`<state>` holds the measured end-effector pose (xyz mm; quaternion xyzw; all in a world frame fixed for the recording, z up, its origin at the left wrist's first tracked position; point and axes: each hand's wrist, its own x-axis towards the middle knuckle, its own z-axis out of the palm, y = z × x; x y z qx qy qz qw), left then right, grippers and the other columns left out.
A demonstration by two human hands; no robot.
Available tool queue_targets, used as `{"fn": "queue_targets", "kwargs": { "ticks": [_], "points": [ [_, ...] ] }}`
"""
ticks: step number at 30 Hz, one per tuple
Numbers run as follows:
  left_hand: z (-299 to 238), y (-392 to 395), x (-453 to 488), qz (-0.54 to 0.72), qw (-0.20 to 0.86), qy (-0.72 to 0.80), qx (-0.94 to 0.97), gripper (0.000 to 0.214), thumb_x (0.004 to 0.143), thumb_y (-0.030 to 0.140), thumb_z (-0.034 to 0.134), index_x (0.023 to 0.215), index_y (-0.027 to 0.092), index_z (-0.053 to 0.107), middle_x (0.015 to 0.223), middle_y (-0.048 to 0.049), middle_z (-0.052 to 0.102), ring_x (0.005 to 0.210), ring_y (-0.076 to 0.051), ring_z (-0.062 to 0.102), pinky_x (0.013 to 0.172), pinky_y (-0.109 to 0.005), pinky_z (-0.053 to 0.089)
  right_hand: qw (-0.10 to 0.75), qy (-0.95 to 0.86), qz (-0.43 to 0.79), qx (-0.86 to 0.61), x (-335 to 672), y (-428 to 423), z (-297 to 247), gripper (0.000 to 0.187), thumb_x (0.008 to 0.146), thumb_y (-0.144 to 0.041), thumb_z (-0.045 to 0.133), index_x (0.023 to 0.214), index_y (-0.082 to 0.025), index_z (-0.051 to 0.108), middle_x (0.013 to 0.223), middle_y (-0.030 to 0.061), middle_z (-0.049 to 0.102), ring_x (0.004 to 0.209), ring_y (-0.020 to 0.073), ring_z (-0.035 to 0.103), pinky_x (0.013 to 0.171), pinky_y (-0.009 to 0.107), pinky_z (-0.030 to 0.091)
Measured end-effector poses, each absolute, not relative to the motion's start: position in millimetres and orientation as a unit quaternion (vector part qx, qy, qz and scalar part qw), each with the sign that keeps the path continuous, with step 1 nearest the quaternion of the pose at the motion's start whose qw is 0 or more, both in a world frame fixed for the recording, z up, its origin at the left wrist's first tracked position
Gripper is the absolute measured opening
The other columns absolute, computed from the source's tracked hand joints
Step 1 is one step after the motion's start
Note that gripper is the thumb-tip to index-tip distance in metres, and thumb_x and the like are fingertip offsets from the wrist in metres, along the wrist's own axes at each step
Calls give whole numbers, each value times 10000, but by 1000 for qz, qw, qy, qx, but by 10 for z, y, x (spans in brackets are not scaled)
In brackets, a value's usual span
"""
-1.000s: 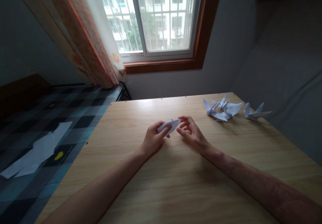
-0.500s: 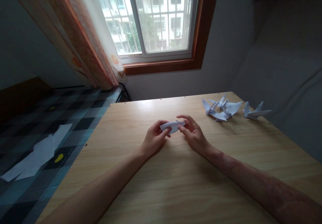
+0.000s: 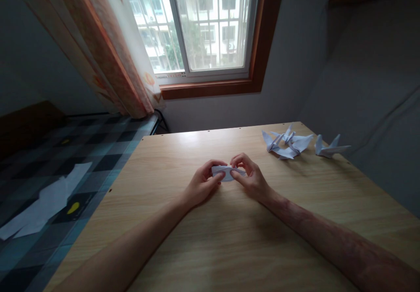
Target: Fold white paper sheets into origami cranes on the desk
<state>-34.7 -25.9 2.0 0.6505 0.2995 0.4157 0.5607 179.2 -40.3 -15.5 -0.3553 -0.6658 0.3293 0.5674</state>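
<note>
Between my two hands is a small folded white paper [image 3: 227, 174], held just over the wooden table [image 3: 183, 152]. My left hand [image 3: 205, 182] pinches its left end, thumb on the near face and fingers behind. At the right end, my right hand [image 3: 251, 177] grips it with the thumb in front and the fingertips along the top edge. The fingers cover both ends, so the full shape of the folds is hidden.
Several folded white paper cranes [image 3: 287, 142] stand clustered at the table's back right, with another paper crane [image 3: 330, 147] beside them near the right edge. White paper sheets [image 3: 49, 202] lie on the checked bed [image 3: 108, 152] at the left. A window [image 3: 213, 25] is behind the table.
My right fingers have come down onto the paper's top edge, and the thumb has shifted slightly left. The paper has dropped a little and sits more level. The view has shifted slightly.
</note>
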Motion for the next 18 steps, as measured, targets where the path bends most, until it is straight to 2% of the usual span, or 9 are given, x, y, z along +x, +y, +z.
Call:
{"fn": "queue_targets", "kwargs": {
  "ticks": [5,11,15,18],
  "points": [
    [20,-269,-359,401,554,293,669,334,1009,431,762,1210,174,691,1069,-71,715,944,-193,628,824,-288,498,565,-689,306,-335,1785,-434,-82,117,947,-175,689,891,-250,620,1058,35,669,1052,241,655,952,398,501],
    [36,-269,-343,433,568,312,627,319,994,435,763,1177,194,663,977,-22,663,831,-159,585,740,-265,474,566,-696,268,-352,1746,-456,-36,101,977,-218,724,905,-251,662,1024,42,686,996,241,656,915,397,510],
    [54,-255,-343,466,559,329,601,316,967,421,781,1150,192,664,971,-19,658,835,-159,582,757,-270,485,573,-689,252,-365,1741,-460,-32,76,996,-250,728,935,-252,684,1008,43,691,979,241,657,903,401,523],
    [75,-259,-345,466,555,334,603,299,969,405,772,1145,189,663,955,-16,652,827,-157,578,759,-271,487,580,-680,258,-367,1751,-465,-27,129,1005,-277,732,895,-250,669,988,41,692,973,238,663,902,401,526]
  ]
}}
